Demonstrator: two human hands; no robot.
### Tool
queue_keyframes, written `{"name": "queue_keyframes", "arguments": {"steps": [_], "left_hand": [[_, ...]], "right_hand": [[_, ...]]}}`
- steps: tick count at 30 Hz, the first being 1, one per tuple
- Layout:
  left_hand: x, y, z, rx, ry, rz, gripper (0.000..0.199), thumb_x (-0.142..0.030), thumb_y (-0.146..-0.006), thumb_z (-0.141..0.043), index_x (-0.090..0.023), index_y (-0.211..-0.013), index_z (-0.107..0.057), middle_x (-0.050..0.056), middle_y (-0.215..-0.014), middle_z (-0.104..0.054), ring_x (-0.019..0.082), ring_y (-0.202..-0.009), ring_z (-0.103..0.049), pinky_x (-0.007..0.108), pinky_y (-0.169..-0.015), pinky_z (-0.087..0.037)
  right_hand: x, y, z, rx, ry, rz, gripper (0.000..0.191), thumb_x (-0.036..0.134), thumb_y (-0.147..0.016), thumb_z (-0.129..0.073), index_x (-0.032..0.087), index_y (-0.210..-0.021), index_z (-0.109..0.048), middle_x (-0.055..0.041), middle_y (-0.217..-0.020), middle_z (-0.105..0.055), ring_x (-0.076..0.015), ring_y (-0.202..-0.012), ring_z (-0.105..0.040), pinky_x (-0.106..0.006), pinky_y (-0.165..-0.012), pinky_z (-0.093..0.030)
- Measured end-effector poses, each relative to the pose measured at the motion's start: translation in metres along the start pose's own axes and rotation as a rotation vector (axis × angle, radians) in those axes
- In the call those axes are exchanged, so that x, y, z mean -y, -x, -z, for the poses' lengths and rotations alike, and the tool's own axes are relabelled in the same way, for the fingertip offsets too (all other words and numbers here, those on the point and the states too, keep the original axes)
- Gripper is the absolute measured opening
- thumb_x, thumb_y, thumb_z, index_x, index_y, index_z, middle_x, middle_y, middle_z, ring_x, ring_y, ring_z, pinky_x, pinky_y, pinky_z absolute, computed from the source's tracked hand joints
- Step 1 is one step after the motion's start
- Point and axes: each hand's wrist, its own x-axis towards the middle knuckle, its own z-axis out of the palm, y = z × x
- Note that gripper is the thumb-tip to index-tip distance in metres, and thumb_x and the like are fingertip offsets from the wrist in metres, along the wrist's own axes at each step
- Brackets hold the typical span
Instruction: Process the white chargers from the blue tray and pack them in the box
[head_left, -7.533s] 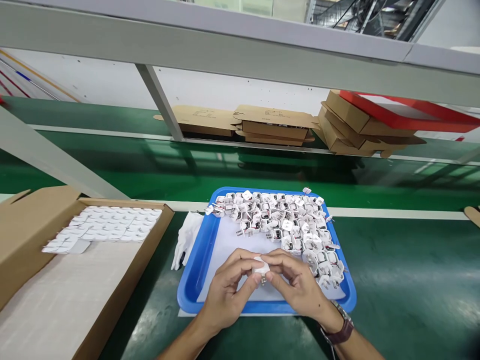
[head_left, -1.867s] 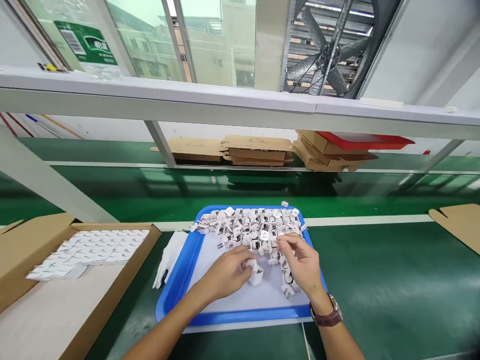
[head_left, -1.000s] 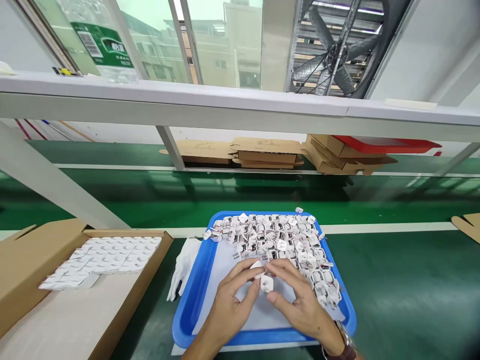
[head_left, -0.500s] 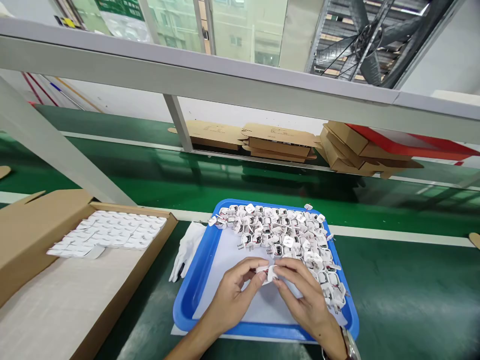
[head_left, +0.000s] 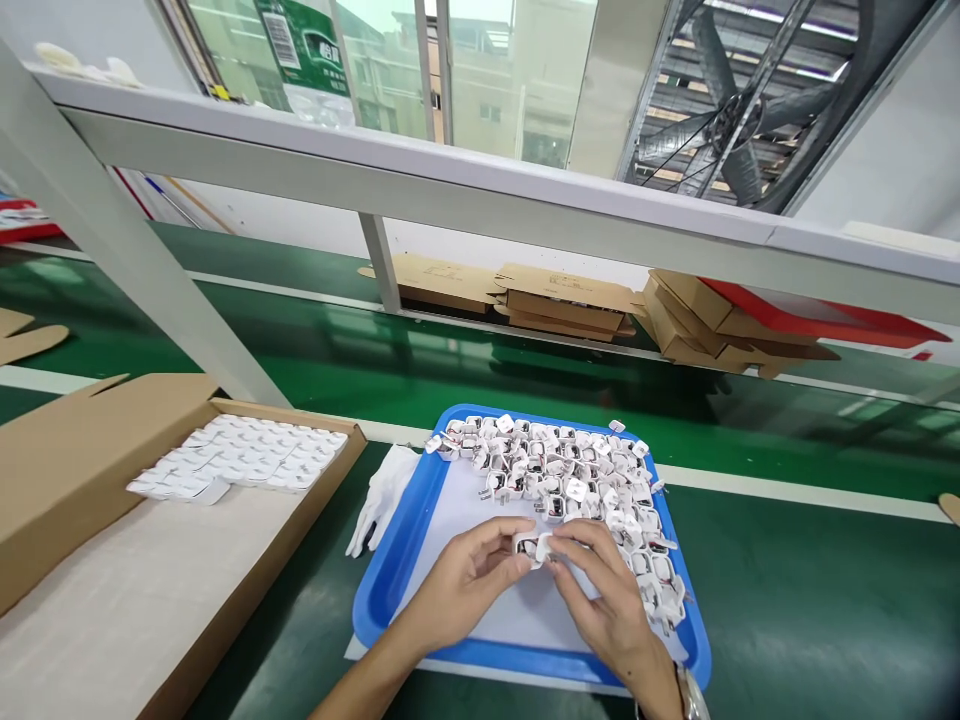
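Over the front of a blue tray [head_left: 525, 662], my left hand [head_left: 466, 585] pinches a small white plug charger housing [head_left: 523, 545], its open side showing dark parts inside. My right hand [head_left: 606, 590] has thumb and fingertips closed on the charger's white cap [head_left: 543, 547], held against or just beside the housing's right side; I cannot tell whether they are joined. Behind my hands, many similar white chargers [head_left: 576, 490] crowd the tray, several with metal prongs, thin wires and loose caps showing.
To the left, an opened cardboard box [head_left: 300, 545] holds rows of white pieces [head_left: 247, 455]. A white glove [head_left: 384, 495] lies between box and tray on the green work surface [head_left: 810, 580]. Beyond stand a grey frame [head_left: 480, 185] and flattened cartons [head_left: 562, 290].
The view has shifted slightly. The housing in my left hand is turned so more of its dark inside shows. Both hands keep their pinch.
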Motion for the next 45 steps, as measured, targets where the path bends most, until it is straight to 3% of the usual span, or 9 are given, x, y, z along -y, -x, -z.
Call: {"name": "queue_keyframes", "arguments": {"steps": [6,9,15,19,21,26,29,39,45], "left_hand": [[0.002,-0.001,0.007,-0.009,0.082,0.016,0.037,-0.035,-0.073,-0.091,-0.024,-0.108,-0.085,0.004,-0.092,-0.065,0.017,-0.078,-0.065,0.031,-0.073,-0.057],[0.007,-0.003,0.005,-0.022,0.09,0.024,0.039,-0.036,-0.07,-0.093,-0.025,-0.107,-0.086,0.002,-0.088,-0.061,0.014,-0.072,-0.059,0.029,-0.069,-0.054],[0.009,-0.002,0.007,0.004,-0.024,-0.005,0.04,-0.039,-0.078,-0.087,-0.027,-0.117,-0.083,0.003,-0.088,-0.061,0.015,-0.073,-0.057,0.029,-0.068,-0.052],[0.006,0.001,0.007,0.055,-0.045,-0.073,0.032,-0.038,-0.092,-0.075,-0.026,-0.121,-0.081,0.01,-0.107,-0.069,0.024,-0.097,-0.067,0.035,-0.084,-0.057],[0.006,0.004,0.007,0.046,-0.028,-0.127,0.029,-0.035,-0.095,-0.073,-0.027,-0.121,-0.081,0.012,-0.115,-0.068,0.026,-0.108,-0.067,0.036,-0.089,-0.058],[0.009,0.008,0.007,0.049,0.003,-0.219,0.027,-0.025,-0.096,-0.072,-0.03,-0.121,-0.081,0.011,-0.114,-0.067,0.025,-0.106,-0.07,0.034,-0.087,-0.061],[0.012,0.01,0.007,0.063,0.007,-0.268,0.031,-0.02,-0.096,-0.071,-0.033,-0.122,-0.08,0.01,-0.115,-0.067,0.024,-0.105,-0.071,0.032,-0.083,-0.063],[0.01,0.014,0.0,0.004,-0.215,-0.414,0.029,-0.017,-0.095,-0.072,-0.032,-0.118,-0.082,0.009,-0.107,-0.07,0.021,-0.094,-0.073,0.031,-0.08,-0.062],[0.007,0.015,0.002,0.051,-0.192,-0.398,0.032,-0.015,-0.096,-0.071,-0.033,-0.121,-0.08,0.009,-0.11,-0.068,0.02,-0.093,-0.072,0.028,-0.076,-0.061]], "right_hand": [[0.001,-0.001,0.001,0.004,-0.027,0.015,0.045,0.004,-0.097,-0.061,0.027,-0.135,-0.065,-0.0115,-0.114,-0.072,-0.0281,-0.106,-0.069,-0.046,-0.087,-0.061],[0.003,-0.001,-0.001,0.047,-0.077,0.01,0.046,0.003,-0.097,-0.061,0.027,-0.136,-0.065,-0.0108,-0.115,-0.072,-0.0273,-0.107,-0.068,-0.045,-0.088,-0.061],[0.005,0.003,-0.007,0.085,-0.104,-0.025,0.046,0.003,-0.099,-0.059,0.027,-0.137,-0.063,-0.011,-0.115,-0.069,-0.0267,-0.108,-0.066,-0.045,-0.09,-0.06],[0.006,0.003,-0.008,0.115,-0.124,-0.042,0.049,0.005,-0.1,-0.059,0.031,-0.141,-0.063,-0.01,-0.116,-0.069,-0.0257,-0.109,-0.066,-0.045,-0.092,-0.06],[0.006,0.001,-0.006,0.144,-0.219,-0.15,0.044,0.011,-0.1,-0.062,0.033,-0.138,-0.065,-0.0091,-0.119,-0.069,-0.0249,-0.114,-0.066,-0.043,-0.096,-0.061],[0.006,0.001,-0.003,0.161,-0.565,-0.523,0.037,0.027,-0.099,-0.07,0.03,-0.135,-0.066,-0.0091,-0.135,-0.068,-0.0256,-0.131,-0.065,-0.044,-0.115,-0.053],[0.008,0.002,-0.003,0.189,-0.691,-0.628,0.038,0.031,-0.099,-0.071,0.031,-0.137,-0.066,-0.0075,-0.14,-0.069,-0.0251,-0.131,-0.066,-0.043,-0.117,-0.051],[0.011,0.001,0.004,0.226,-0.559,-0.52,0.04,0.024,-0.1,-0.067,0.037,-0.138,-0.067,-0.0037,-0.135,-0.072,-0.0234,-0.127,-0.068,-0.04,-0.11,-0.056],[0.014,0.002,0.004,0.208,-0.448,-0.414,0.045,0.019,-0.1,-0.067,0.039,-0.14,-0.063,-0.0033,-0.134,-0.072,-0.022,-0.125,-0.068,-0.036,-0.107,-0.057]]}}
